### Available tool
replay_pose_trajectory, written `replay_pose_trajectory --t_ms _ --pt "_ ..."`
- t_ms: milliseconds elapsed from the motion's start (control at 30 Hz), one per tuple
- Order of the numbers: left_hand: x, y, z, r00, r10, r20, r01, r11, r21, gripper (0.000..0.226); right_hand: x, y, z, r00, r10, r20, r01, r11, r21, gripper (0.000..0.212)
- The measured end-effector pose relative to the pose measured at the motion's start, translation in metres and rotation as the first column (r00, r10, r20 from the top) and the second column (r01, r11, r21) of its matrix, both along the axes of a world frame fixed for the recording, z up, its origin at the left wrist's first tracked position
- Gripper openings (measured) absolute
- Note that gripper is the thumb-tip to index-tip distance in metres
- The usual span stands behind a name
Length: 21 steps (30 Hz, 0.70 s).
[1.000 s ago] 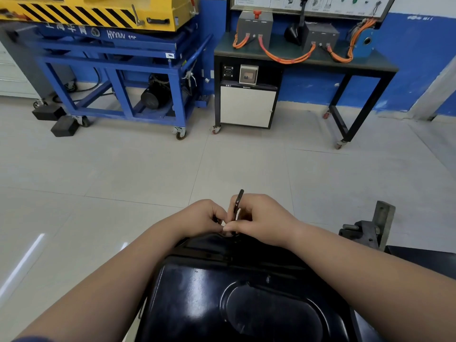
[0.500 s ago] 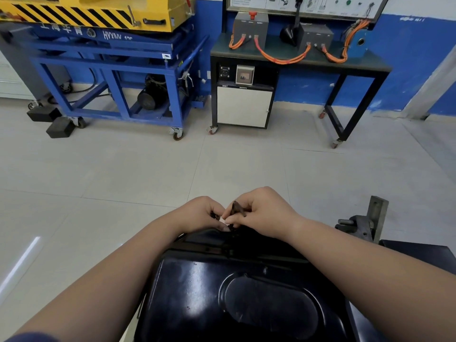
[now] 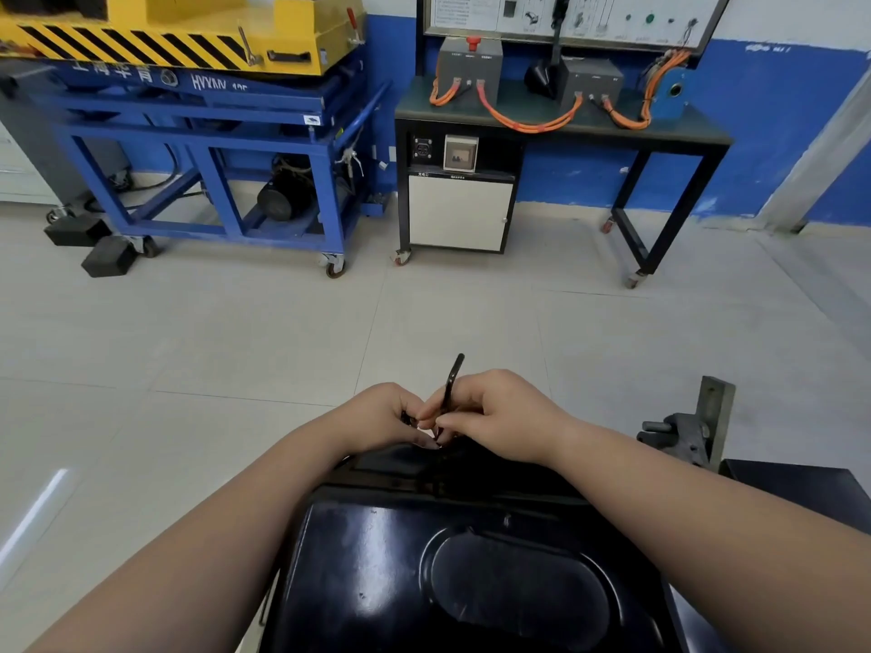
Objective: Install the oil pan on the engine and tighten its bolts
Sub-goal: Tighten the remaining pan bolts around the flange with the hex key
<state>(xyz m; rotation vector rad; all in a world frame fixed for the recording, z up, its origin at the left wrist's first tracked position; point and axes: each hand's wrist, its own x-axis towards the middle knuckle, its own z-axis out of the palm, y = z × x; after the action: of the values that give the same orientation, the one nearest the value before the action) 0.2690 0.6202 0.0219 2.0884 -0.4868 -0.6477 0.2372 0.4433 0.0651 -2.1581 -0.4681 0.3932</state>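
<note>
Training workshop: blue lift cart (image 3: 198, 134), wiring bench (image 3: 561, 129).

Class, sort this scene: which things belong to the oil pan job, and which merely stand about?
In use: glossy black metal oil pan; thin dark tool in the right hand; small dark part pinched by the left hand.
Standing about: blue steel wheeled cart; black bench with orange cables; grey metal bracket.

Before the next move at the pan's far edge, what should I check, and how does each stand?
1. Oil pan seated flush: cannot tell, its joint is out of view.
2. Right hand grips the thin dark tool: ok.
3. Left hand pinches a small dark part beside the tool's lower end: ok.
4. Tool's lower end engaged: cannot tell, fingers hide it.
5. Room around the tool's top: ok, only floor behind.
</note>
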Motion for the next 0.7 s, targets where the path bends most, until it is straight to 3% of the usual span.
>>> replay_pose_trajectory --t_ms 100,267,400,500,700 --pt "-0.0009 0.0002 0.0017 1.0 0.0 0.007 0.0 1.0 0.007 0.048 0.001 -0.0012 0.0022 0.998 -0.032 0.046 0.035 0.998 -0.049 0.009" --pt "-0.0008 -0.0014 0.0057 0.999 0.011 0.033 -0.012 1.0 0.028 0.046 0.0033 0.0027 0.0042 0.991 -0.041 0.128 0.053 0.994 -0.095 0.03" --pt "-0.0007 -0.0008 0.0034 0.999 0.019 0.026 -0.02 0.999 0.043 0.045 0.0024 0.0034 0.0005 0.999 -0.021 0.037 0.022 0.999 -0.024 0.009" --pt "-0.0017 -0.0014 0.0034 1.0 0.028 0.007 -0.029 0.999 0.046 0.042 -0.0008 0.0003 -0.0004 1.0 0.006 -0.005 -0.005 0.997 0.075 0.014" --pt "-0.0013 0.0002 0.0029 0.999 0.033 0.005 -0.033 0.999 0.036 0.04 0.0024 0.0018 -0.0003 0.997 -0.048 0.053 0.046 0.999 0.027 0.009"
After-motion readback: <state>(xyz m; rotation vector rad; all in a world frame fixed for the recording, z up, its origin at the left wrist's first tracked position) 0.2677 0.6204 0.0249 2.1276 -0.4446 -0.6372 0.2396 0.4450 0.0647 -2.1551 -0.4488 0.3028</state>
